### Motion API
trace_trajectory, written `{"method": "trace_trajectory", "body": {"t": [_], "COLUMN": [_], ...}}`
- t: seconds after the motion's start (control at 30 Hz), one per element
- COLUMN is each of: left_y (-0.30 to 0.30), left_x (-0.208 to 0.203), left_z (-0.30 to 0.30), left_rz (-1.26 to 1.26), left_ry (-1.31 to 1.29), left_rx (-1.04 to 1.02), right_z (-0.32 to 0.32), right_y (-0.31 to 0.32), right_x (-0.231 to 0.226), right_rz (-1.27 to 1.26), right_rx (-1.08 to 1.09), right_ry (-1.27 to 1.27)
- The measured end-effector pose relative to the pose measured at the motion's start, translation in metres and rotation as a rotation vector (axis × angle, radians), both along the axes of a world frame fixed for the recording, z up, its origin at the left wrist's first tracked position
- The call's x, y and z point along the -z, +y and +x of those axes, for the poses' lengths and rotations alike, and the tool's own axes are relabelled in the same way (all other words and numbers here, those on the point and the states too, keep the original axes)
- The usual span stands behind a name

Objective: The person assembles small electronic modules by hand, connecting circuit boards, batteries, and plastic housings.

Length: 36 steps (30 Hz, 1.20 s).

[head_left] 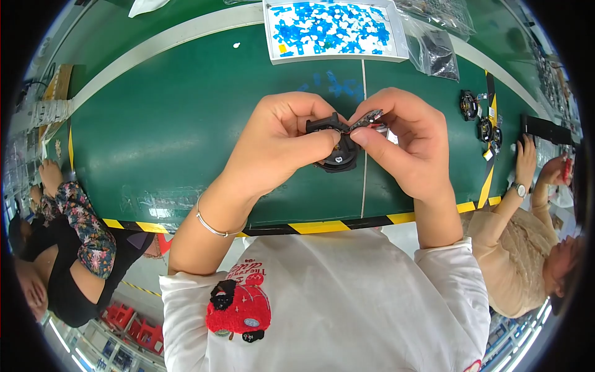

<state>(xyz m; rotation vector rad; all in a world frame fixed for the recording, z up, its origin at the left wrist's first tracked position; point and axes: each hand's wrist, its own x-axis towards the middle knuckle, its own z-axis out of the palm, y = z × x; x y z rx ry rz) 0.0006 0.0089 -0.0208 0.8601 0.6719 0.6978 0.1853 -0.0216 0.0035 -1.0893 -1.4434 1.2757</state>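
Black plastic forms the round part (338, 152) that is held up over the green belt (186, 124), a little in front of the chest and near the belt's middle seam. It is roughly disc-shaped, with a raised arm or bracket along its upper edge and a small pale mark on its lower face; finer detail cannot be made out. A small dark circuit strip (367, 118) is pinched at the part's upper right, tilted upward to the right and touching the part at its lower end.

The part is gripped by the left hand (279, 139), fingers closed over its top and thumb pressed across its front. The strip is clamped between thumb and forefinger of the right hand (403, 139), the other fingers curled behind it.

Beyond the hands a white tray (396, 37) of blue pieces is set at the far edge, with clear bags (437, 53) just beside it to the right. More black parts (480, 121) are laid along a yellow-black stripe (485, 189) well to the right, where another person's hand (527, 158) is rested. The near edge of the belt is marked by hazard tape (322, 226). Bare green surface is left open to the left of the hands and below them, up to that tape.
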Motion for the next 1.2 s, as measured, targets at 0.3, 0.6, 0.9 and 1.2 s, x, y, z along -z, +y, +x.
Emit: {"method": "trace_trajectory", "body": {"t": [0.3,0.6,0.9,1.2], "left_y": [0.003,0.005,0.008,0.008], "left_x": [0.001,0.007,0.005,0.001], "left_z": [-0.002,0.002,0.000,0.000], "left_rz": [-0.072,-0.119,-0.187,-0.116], "left_ry": [-0.027,-0.037,-0.053,-0.044], "left_rx": [0.019,-0.014,-0.001,0.027], "right_z": [0.000,0.007,0.019,0.017], "right_y": [0.001,0.007,0.016,0.013], "right_x": [0.002,0.000,0.006,-0.002], "right_rz": [-0.021,-0.183,0.034,-0.116], "right_rx": [-0.036,0.021,0.041,0.056], "right_ry": [-0.042,0.128,-0.141,-0.068]}}
